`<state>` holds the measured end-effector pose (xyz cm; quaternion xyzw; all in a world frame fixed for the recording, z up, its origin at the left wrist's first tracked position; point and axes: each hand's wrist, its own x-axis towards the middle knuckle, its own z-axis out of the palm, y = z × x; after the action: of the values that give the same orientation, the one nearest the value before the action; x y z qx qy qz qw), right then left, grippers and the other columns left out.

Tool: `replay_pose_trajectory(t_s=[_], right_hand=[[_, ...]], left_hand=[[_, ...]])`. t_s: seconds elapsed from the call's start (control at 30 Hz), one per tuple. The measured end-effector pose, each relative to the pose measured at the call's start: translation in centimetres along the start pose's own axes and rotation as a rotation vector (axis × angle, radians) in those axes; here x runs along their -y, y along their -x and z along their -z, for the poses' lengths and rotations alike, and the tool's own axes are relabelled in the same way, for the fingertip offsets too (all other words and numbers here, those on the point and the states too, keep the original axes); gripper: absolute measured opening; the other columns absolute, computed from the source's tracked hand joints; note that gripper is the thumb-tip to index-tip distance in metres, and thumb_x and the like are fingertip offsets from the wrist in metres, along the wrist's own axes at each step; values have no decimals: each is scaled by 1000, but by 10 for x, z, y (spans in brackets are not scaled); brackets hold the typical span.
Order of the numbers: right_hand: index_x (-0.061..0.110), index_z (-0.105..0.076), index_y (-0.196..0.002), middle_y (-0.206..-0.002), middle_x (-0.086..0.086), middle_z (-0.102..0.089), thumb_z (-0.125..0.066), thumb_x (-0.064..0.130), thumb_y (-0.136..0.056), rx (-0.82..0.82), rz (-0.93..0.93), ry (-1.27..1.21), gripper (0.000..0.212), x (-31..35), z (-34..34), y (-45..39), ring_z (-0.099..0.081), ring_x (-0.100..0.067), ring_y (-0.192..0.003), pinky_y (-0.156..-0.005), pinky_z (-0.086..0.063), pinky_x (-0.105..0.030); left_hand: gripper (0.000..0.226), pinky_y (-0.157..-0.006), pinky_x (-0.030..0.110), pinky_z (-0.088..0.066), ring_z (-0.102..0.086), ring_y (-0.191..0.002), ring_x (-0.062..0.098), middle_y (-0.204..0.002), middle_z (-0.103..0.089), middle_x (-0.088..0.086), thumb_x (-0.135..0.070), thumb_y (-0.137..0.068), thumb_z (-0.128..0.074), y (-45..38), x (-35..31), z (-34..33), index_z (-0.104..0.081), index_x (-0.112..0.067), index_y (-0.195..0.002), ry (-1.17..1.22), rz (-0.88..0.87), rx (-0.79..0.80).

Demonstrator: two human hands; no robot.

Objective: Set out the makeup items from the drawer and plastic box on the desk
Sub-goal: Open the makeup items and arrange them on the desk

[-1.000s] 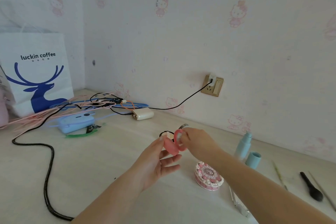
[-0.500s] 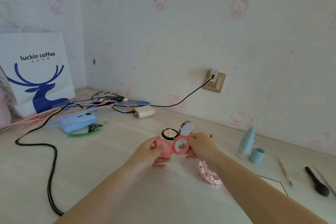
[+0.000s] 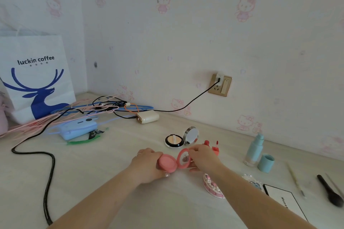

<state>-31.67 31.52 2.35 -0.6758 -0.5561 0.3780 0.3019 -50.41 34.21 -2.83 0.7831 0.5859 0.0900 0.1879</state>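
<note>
Right now both hands are working on one thing: a pink compact (image 3: 174, 162), opened up and sitting low at the desk (image 3: 115, 156), in front of the person and about midway between the two arms. Its hinge line is running roughly toward and away from the person, so the base is lying to the left and the lid is standing up to the right, its inside facing left. The left hand (image 3: 147, 165) is curling around the base, fingers wrapped at its near and far edges. The right hand (image 3: 203, 159) is pinching the lid's rim from the right, fingertips on its upper edge. Whether the base is already touching the desk I cannot tell; it is looking very close to it.

Just beyond, another compact (image 3: 181, 138) is lying open, and a red tube (image 3: 215, 148) is standing right behind the right hand. To the right, a blue bottle (image 3: 255, 149) and its cap (image 3: 266, 162) are standing side by side, with a brush (image 3: 330, 190) well apart near the edge of view.

The coming move probably calls for letting go with both hands, leaving the pink compact open in the gap before the other one.
</note>
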Motion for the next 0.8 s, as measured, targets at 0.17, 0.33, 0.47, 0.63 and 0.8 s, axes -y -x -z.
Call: replay_pose_trajectory(t_s=[0.17,0.33,0.47,0.63,0.8], right_hand=[[22,-60,-79,-91,-10,-72,-43,14,-92,-6,36,54,23,-4,-1,-4,-72,-24,-83,-79,-59,-42],[22,-61,-83,-91,-9,-73,-43,16,-93,5,43,90,22,-4,0,-6,-73,-22,-82,-80,-58,-42],[7,-64,-102,-95,-10,-72,-42,14,-94,18,17,96,25,-3,6,-9,-72,-20,-82,-73,-59,-33],[20,-59,-101,-98,0,-68,-45,18,-94,-32,70,116,16,-5,36,2,-67,-11,-85,-75,-58,-29],[30,-62,-98,-99,5,-69,-48,25,-93,-80,160,349,15,-18,75,15,-67,-19,-93,-86,-55,-37]], left_hand=[[58,-104,36,-36,-35,-130,27,-131,-46,3,-62,-74,-61,-3,-3,-4,-53,-31,-122,-46,12,-12],[60,-103,37,-36,-37,-129,25,-129,-49,1,-66,-69,-60,-7,-2,-8,-56,-32,-118,-60,17,-8],[59,-103,36,-36,-37,-129,25,-130,-48,0,-65,-70,-61,-8,-3,-7,-57,-32,-119,-66,19,-17],[61,-101,36,-38,-42,-124,23,-122,-53,-2,-70,-61,-57,-10,-1,-9,-59,-33,-110,-59,24,-3],[57,-93,34,-41,-46,-120,27,-112,-55,1,-72,-54,-57,-7,-2,-7,-50,-30,-93,-4,46,-26]])
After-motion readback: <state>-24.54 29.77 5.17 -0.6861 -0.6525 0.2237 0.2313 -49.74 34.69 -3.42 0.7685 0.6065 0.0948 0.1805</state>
